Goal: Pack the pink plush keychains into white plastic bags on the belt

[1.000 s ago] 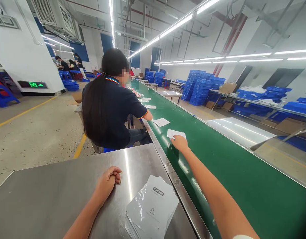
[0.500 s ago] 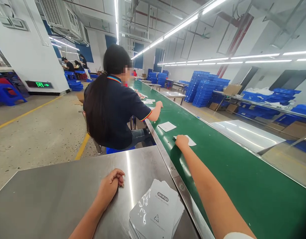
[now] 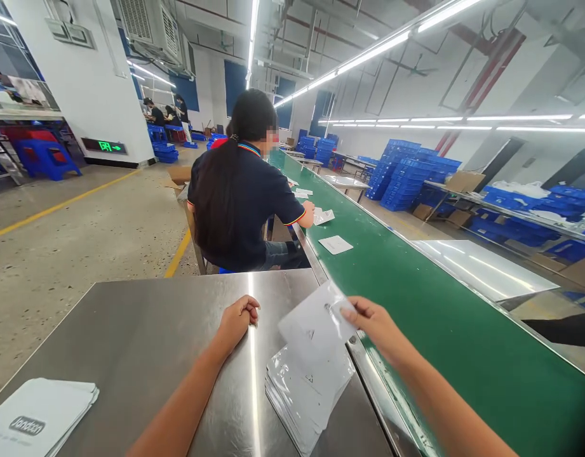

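My right hand (image 3: 374, 322) pinches one white flat plastic pouch (image 3: 309, 320) by its right edge, thumb on top. The pouch is tilted over a stack of similar white pouches (image 3: 304, 397) on the metal table (image 3: 168, 343), overlapping the stack's far end in view. My left hand (image 3: 238, 318) rests on the table left of the stack, its fingers curled closed with nothing seen in them. At the table's left front lies another pile of white pouches (image 3: 32, 416) with a dark printed logo.
A green conveyor belt (image 3: 444, 336) runs along the table's right side behind a metal rail. One white pouch (image 3: 336, 244) lies on it. Ahead, a seated co-worker (image 3: 239, 190) reaches to another pouch (image 3: 324, 217). Blue crates (image 3: 401, 174) are stacked beyond the belt.
My right hand has come back from the belt toward the table with a pouch, now above the stack. My left hand stays curled on the table. The view has swung left.
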### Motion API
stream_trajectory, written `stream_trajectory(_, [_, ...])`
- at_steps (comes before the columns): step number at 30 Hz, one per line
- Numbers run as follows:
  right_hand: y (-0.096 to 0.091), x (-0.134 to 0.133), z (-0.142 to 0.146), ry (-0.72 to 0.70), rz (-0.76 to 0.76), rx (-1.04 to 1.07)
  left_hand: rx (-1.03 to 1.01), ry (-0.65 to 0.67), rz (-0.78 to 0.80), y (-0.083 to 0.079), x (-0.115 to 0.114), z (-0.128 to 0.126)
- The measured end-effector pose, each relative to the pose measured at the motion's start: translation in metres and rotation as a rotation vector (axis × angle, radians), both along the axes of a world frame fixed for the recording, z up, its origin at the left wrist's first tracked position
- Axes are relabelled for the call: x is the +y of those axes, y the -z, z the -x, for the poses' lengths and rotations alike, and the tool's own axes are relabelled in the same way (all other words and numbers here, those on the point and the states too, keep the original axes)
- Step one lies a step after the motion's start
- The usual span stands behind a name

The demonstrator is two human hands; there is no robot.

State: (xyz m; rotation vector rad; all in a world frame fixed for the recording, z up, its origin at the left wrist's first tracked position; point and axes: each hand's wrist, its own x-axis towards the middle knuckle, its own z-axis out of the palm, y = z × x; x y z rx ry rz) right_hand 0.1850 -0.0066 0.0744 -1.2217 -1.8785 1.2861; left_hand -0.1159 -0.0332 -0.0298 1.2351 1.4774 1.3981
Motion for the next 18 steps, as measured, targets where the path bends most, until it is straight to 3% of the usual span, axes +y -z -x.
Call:
stream_trajectory(3, [0.029,-0.015,0.006,-0.112,-0.011,-0.140,-0.005,0.003,-0.005,-0.003,-0.001,-0.001])
stream_trajectory(7, [0.049,0.007,0.002,0.000,-0.345,-0.547,0.003,0.010,0.009,-0.005,-0.002,-0.001])
stream_trajectory(10, [0.046,0.056,-0.001,0.121,-0.506,-0.751,0.014,0.017,0.022,-0.004,-0.002,-0.001])
stream_trajectory(14, [0.038,0.142,0.002,0.237,-0.540,-0.934,0.024,0.013,0.030,-0.002,-0.001,0.000])
stream_trajectory(18, [0.040,0.213,0.011,0.238,-0.500,-1.106,0.033,0.012,0.039,0.000,-0.002,0.000])
